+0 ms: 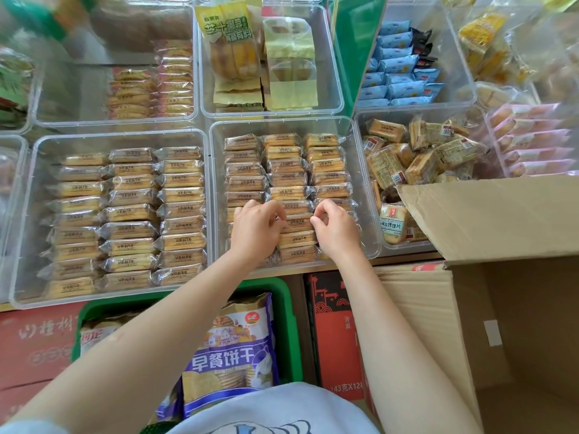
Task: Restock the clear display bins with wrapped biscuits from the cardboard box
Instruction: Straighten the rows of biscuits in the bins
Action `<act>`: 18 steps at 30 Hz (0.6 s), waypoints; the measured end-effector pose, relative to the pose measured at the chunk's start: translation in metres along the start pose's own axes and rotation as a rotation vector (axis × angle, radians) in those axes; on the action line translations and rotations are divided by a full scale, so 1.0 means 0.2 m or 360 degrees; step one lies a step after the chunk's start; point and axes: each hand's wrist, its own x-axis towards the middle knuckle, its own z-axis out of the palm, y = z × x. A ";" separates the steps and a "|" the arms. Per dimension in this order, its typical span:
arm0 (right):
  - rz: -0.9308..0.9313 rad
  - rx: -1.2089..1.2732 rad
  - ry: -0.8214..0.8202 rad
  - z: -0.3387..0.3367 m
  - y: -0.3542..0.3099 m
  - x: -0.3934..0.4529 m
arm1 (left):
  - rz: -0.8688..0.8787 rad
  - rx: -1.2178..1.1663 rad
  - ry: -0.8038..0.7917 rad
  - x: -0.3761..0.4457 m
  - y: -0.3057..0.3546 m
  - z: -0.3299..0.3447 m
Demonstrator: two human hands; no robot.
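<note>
In the middle of the frame, the left hand [255,228] and right hand [336,228] curl their fingers and pinch one wrapped biscuit pack [296,221] in the middle clear bin [216,183]. The cardboard box [488,245] sits open at lower right.

The purple biscuit bag [232,355] in the green crate reads "早餐饼干", the yellow bread packet [230,36] in the upper clear bin shows "芝士椰蓉", and the red carton [335,336] below the shelf bears "143克X12".
</note>
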 end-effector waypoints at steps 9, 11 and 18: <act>-0.0028 -0.0145 -0.0030 -0.02 -0.03 -0.02 | 0.0120 0.0287 -0.0028 0.00 0.01 -0.03; -0.0129 -0.0326 0.0032 -0.03 -0.06 -0.04 | 0.0163 0.0284 0.0099 0.00 0.00 -0.03; -0.0073 -0.0334 0.0046 -0.04 -0.15 0.04 | -0.0085 0.0391 0.0091 0.07 -0.06 -0.07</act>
